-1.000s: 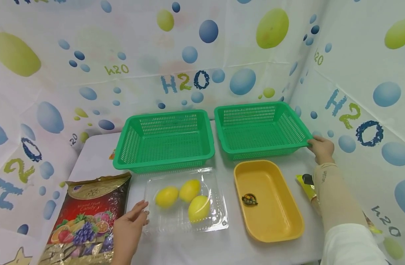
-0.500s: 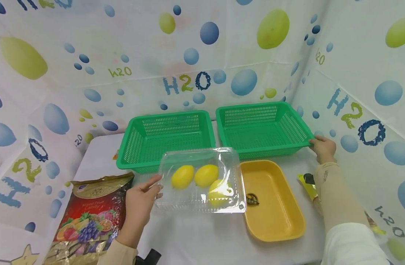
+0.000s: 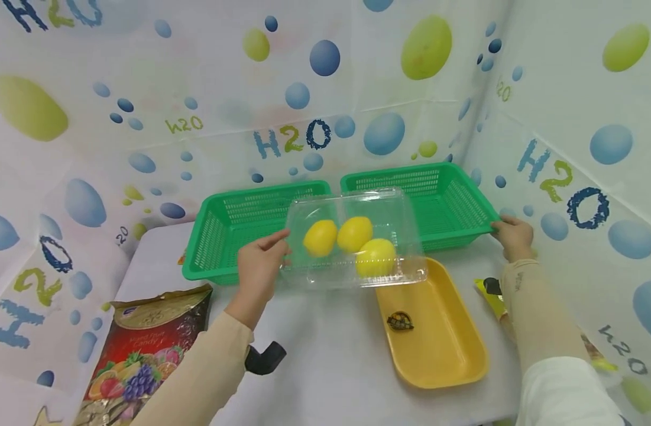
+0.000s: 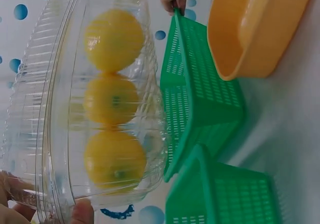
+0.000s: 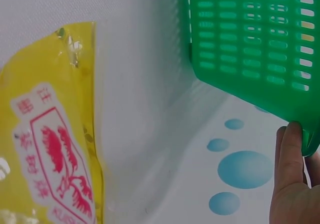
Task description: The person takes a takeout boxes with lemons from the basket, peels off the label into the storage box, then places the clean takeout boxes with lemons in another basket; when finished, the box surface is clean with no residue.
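Observation:
My left hand (image 3: 260,266) pinches the left edge of a clear plastic clamshell box (image 3: 317,278). It holds the box up in the air, overlapping both green baskets in the head view. Three lemons (image 3: 355,234) show through the clear plastic, and in the left wrist view they line up in a row (image 4: 111,98). At the right, my right hand (image 3: 515,238) grips the rim corner of the right green basket (image 3: 476,198). The right wrist view has its fingers (image 5: 291,154) at that corner, partly cut off by the frame.
The left green basket (image 3: 197,254) stands beside the other, against the patterned backdrop. In front sits a yellow-orange tray (image 3: 437,349) with a dark sticker. A fruit candy bag (image 3: 144,355) lies at the left; a yellow packet (image 5: 45,149) lies near my right forearm.
My left hand has lifted the clear box with the lemons off the table and moved it up and rightward, toward the baskets. My right hand keeps its grip on the basket corner.

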Demonstrator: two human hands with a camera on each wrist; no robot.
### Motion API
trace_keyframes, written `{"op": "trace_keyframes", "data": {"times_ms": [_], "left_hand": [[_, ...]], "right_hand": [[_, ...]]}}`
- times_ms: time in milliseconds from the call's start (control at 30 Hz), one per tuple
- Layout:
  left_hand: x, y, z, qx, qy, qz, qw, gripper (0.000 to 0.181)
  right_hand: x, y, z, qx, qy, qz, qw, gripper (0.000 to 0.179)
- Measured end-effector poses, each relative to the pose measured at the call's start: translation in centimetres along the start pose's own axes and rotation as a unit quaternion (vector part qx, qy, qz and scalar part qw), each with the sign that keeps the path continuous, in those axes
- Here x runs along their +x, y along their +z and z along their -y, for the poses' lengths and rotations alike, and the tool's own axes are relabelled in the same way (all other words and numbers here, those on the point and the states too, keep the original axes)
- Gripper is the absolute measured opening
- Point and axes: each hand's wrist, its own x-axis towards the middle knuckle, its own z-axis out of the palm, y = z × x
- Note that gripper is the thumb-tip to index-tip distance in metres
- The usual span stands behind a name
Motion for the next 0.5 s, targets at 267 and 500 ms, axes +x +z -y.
{"op": "trace_keyframes", "data": {"times_ms": [267, 500], "left_hand": [[3.9, 4.9, -2.6, -0.019, 0.027, 0.005, 0.9994, 0.035], [7.4, 9.2, -3.4, -0.041, 0.025, 0.013, 0.9988, 0.031]], "right_hand": [[0.2, -0.1, -0.2, -0.011, -0.019, -0.014, 0.9997, 0.055], [0.7, 0.5, -0.7, -0.006, -0.043, -0.026, 0.9987, 0.053]]}}
